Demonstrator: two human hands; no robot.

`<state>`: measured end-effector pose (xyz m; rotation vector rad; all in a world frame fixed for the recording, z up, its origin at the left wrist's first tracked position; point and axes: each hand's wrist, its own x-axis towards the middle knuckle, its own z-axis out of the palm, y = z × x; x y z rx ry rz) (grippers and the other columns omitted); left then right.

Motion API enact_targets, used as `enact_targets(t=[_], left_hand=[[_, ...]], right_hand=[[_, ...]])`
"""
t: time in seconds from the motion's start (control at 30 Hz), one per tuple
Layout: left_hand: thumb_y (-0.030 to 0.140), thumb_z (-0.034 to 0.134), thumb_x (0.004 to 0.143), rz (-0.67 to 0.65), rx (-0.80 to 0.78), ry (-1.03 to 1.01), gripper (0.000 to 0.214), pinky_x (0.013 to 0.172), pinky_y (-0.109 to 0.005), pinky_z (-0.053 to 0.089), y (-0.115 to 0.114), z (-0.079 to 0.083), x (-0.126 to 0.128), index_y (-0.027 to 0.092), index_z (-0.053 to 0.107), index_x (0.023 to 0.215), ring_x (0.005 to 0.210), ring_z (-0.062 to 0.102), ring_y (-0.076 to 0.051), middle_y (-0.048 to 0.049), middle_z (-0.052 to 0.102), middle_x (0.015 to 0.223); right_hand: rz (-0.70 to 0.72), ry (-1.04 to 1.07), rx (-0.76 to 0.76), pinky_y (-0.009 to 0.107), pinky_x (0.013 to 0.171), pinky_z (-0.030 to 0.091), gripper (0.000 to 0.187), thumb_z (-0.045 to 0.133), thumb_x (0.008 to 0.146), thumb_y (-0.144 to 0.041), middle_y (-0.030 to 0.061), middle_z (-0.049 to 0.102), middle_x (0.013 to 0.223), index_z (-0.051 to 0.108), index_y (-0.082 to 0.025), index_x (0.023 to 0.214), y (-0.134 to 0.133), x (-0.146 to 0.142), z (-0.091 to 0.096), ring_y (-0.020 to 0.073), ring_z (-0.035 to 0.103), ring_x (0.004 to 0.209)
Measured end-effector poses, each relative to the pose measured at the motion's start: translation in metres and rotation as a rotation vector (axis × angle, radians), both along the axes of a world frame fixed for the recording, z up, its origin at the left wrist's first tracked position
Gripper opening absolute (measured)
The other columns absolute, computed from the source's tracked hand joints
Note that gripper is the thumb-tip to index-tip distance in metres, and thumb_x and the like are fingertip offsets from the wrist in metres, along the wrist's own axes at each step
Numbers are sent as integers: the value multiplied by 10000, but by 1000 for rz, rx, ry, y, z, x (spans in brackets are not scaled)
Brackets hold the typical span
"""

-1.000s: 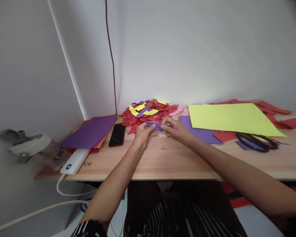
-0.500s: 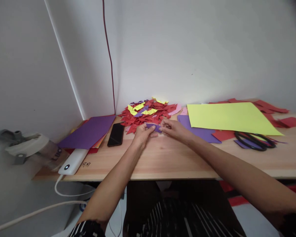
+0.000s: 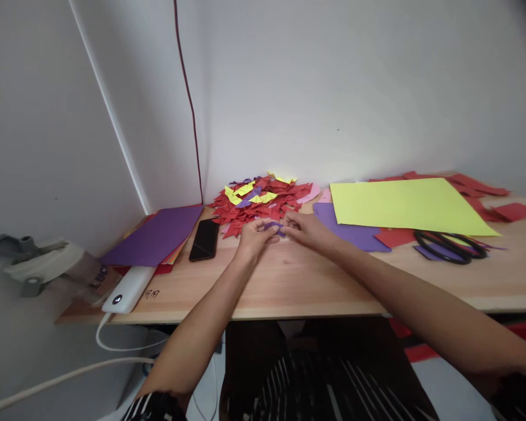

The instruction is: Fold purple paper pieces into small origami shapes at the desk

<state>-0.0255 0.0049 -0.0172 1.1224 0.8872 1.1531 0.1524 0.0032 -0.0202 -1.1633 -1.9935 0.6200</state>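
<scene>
At centre of the frame, fingers of the left hand [image 3: 255,238] and right hand [image 3: 305,230] pinch a small purple paper [image 3: 272,224], perhaps unfinished. Behind, many folded pieces [image 3: 253,209] already lie heaped; at right, a yellow sheet [image 3: 414,204] remains flat.

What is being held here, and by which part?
A small purple paper piece: the left hand pinches its left end, the right hand its right end. Much of it is hidden.

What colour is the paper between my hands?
The paper is purple, as the head view shows.
</scene>
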Motion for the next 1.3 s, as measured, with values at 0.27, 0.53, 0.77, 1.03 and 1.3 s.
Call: enact_targets(t=[0.27, 0.53, 0.77, 1.03, 1.3], left_hand=[[289, 853, 556, 77, 36, -11, 352, 656, -258, 564, 0, 0, 0, 113, 709, 824, 695, 662, -131, -49, 701, 789], [257, 841, 566, 100, 20, -68, 296, 687, -243, 542, 2, 2, -1, 128, 709, 797, 697, 639, -107, -28, 691, 791], [262, 852, 532, 105, 9, -108, 304, 695, -244, 537, 3, 2, -1, 136, 699, 762, 682, 620, -98, -4, 675, 759], [256, 850, 545, 114, 3, -93, 314, 687, -251, 534, 3, 0, 1, 127, 682, 777, 683, 622, -104, -8, 672, 751], [262, 857, 536, 92, 39, -66, 344, 663, -248, 517, 6, -4, -1, 127, 662, 785, 677, 620, -111, -11, 669, 750]], right_hand=[[-23, 125, 10, 261, 609, 384, 183, 594, 833, -371, -19, 579, 696, 520, -209, 880, -2, -5, -2, 139, 518, 623], [-28, 188, -28, 274, 619, 385, 288, 590, 824, -486, 7, 591, 717, 571, -199, 830, -6, -7, 3, 152, 517, 662], [-73, 197, 3, 259, 588, 344, 275, 616, 810, -455, 5, 593, 706, 596, -183, 777, -6, -9, 2, 133, 473, 625], [-105, 172, 18, 251, 573, 333, 305, 608, 806, -475, -1, 567, 647, 579, -185, 715, -4, -8, -1, 133, 464, 613], [52, 103, -68, 252, 564, 337, 330, 522, 846, -467, -7, 560, 600, 576, -187, 680, 0, -6, -3, 131, 485, 577]])
